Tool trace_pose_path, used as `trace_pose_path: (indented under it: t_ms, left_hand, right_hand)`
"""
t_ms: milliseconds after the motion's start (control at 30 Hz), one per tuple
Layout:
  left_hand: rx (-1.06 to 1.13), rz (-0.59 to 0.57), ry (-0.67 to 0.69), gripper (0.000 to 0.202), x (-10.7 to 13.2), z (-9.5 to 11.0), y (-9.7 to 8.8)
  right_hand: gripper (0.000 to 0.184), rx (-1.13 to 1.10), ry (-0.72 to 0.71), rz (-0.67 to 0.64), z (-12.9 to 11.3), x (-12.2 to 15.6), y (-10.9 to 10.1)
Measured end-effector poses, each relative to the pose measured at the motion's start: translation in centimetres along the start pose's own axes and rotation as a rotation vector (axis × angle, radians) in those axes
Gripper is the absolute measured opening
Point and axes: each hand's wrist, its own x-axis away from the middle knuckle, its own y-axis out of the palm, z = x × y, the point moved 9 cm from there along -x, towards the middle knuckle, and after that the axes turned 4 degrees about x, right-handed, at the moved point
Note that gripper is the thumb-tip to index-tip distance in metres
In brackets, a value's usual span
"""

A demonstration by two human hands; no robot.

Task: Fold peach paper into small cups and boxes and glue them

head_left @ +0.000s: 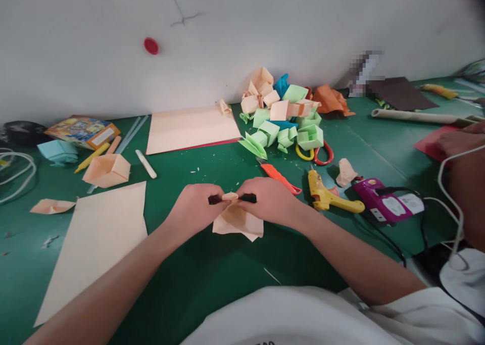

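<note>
Both my hands meet at the middle of the green table (pixel 212 269). My left hand (pixel 195 203) and my right hand (pixel 267 198) are closed, pinching the top edge of a small peach folded paper piece (pixel 238 223) between fingertips. The paper hangs down below my fingers, just above the table. A large peach sheet (pixel 94 244) lies to the left of my left forearm. An orange utility knife (pixel 280 177) lies just beyond my right hand.
A pile of green, peach and blue folded paper pieces (pixel 284 117) sits at the back, with scissors (pixel 316 154) beside it. A yellow glue gun (pixel 328 196) and purple glue gun (pixel 382 203) lie right. Another person's hand (pixel 460 143) is at the far right. A peach paper box (pixel 107 169) stands left.
</note>
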Motion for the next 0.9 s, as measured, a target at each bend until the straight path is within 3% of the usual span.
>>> trace_pose_path:
  t_ms: [100, 333, 533, 633, 767, 900]
  left_hand:
    - [0.025, -0.013, 0.029, 0.032, 0.0, 0.3, 0.2]
    - [0.092, -0.057, 0.076, 0.007, -0.1, 0.3, 0.6]
    - [0.275, -0.133, 0.223, 0.021, 0.2, 1.6, 0.4]
    - [0.365, -0.187, 0.199, 0.018, 0.3, 1.5, 0.4]
    - [0.190, -0.148, 0.041, 0.018, 0.2, 0.5, 0.7]
    - [0.036, -0.129, 0.033, 0.021, 0.2, 0.9, 1.2]
  right_hand:
    - [0.008, -0.021, 0.021, 0.051, 0.3, -0.4, 0.0]
    - [0.016, -0.170, 0.000, 0.074, 0.4, -0.7, 0.2]
    - [0.024, -0.200, -0.081, 0.089, -0.3, -0.5, -0.1]
    - [0.028, -0.188, -0.098, 0.090, -0.4, -0.5, -0.1]
    - [0.031, -0.200, -0.121, 0.031, -0.5, -0.5, 0.4]
    - [0.030, -0.209, -0.151, 0.009, -0.7, -0.2, 0.3]
